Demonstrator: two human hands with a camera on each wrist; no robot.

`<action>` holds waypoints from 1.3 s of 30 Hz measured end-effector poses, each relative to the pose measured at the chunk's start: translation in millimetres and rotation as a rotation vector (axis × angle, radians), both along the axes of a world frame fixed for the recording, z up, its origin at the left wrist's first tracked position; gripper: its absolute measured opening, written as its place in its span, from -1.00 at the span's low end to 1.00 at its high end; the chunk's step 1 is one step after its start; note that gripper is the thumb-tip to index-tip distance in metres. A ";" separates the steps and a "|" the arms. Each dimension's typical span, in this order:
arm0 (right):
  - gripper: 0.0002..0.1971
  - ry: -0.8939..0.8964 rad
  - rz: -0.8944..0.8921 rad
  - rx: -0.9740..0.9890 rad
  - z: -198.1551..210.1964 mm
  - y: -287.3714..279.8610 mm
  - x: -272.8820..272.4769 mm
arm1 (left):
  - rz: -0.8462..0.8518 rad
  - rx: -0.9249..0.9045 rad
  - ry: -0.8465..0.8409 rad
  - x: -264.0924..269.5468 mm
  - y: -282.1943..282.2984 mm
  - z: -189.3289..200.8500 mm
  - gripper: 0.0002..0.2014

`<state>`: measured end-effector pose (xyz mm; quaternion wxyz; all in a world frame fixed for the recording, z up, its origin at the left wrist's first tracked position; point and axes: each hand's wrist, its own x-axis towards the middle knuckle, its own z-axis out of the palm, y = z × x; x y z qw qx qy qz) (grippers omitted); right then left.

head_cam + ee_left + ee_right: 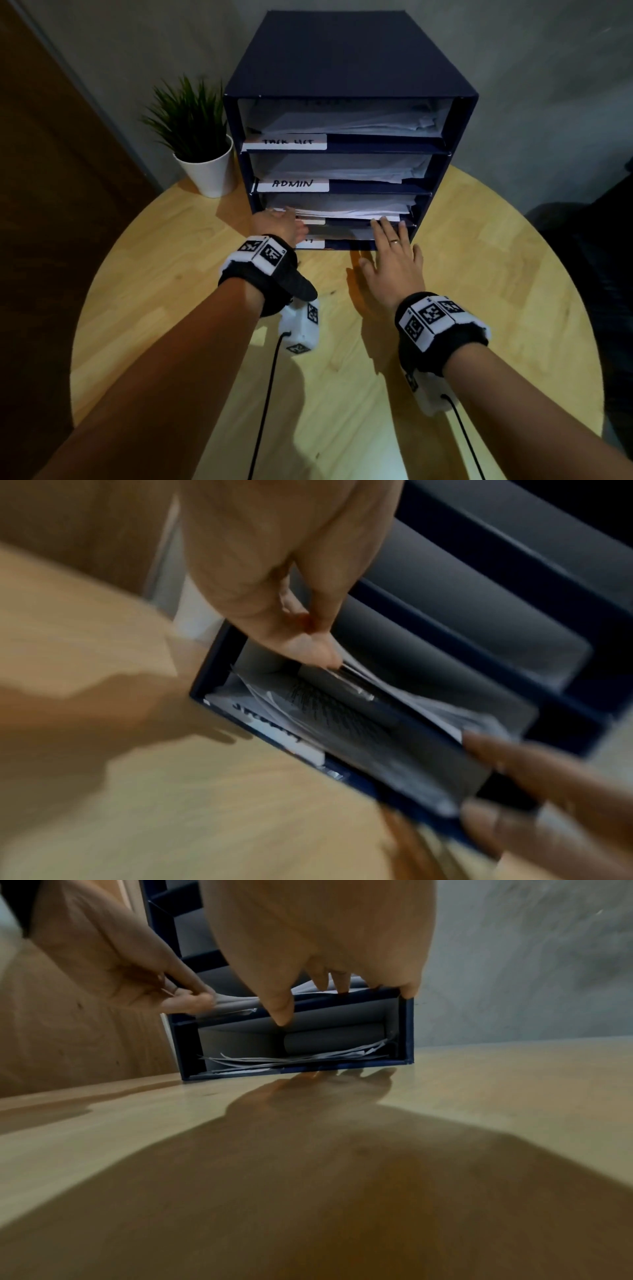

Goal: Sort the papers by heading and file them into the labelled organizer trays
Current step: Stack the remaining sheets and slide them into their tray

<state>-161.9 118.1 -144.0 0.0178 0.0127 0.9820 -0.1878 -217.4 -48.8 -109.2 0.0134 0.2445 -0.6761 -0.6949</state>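
Observation:
A dark blue organizer [342, 61] with stacked trays stands at the back of the table. White labels read "TASK LIST" [287, 141] and "ADMIN" [293, 184]. My left hand [281, 222] is at the left front of the third tray and hides its label. There its thumb and fingers [322, 653] pinch the edge of the paper stack [342, 209]. My right hand [394, 253] is flat, its straight fingertips touching the stack's front edge on the right [329, 988]. The bottom tray holds more loose papers [301, 1060].
A potted green plant [198, 137] in a white pot stands left of the organizer. The round wooden table [154, 274] stretches toward me under both forearms. A grey wall rises behind, and dark furniture sits at the right edge.

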 end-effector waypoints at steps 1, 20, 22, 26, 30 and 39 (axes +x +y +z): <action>-0.34 -0.013 -0.006 -0.002 -1.0 -0.7 -1.2 | 0.003 -0.160 0.007 3.2 1.5 0.8 -0.71; -0.26 -0.096 -0.053 0.045 8.9 -5.5 -10.7 | -0.605 -1.405 0.113 29.5 -1.4 -31.9 -0.28; -0.26 -0.098 -0.048 0.062 9.2 -4.2 -12.1 | -0.555 -1.400 0.134 26.2 1.2 -30.3 -0.32; -0.26 -0.101 -0.056 0.088 12.0 -4.0 -15.8 | -0.517 -1.495 0.081 24.1 6.3 -28.6 -0.33; -0.28 -0.088 -0.080 0.082 15.6 -6.7 -20.0 | -0.523 -1.524 0.032 18.5 10.5 -26.6 -0.33; -0.27 -0.089 -0.051 0.110 14.4 -2.5 -21.7 | -0.600 -1.401 -0.066 7.5 9.3 -28.0 -0.29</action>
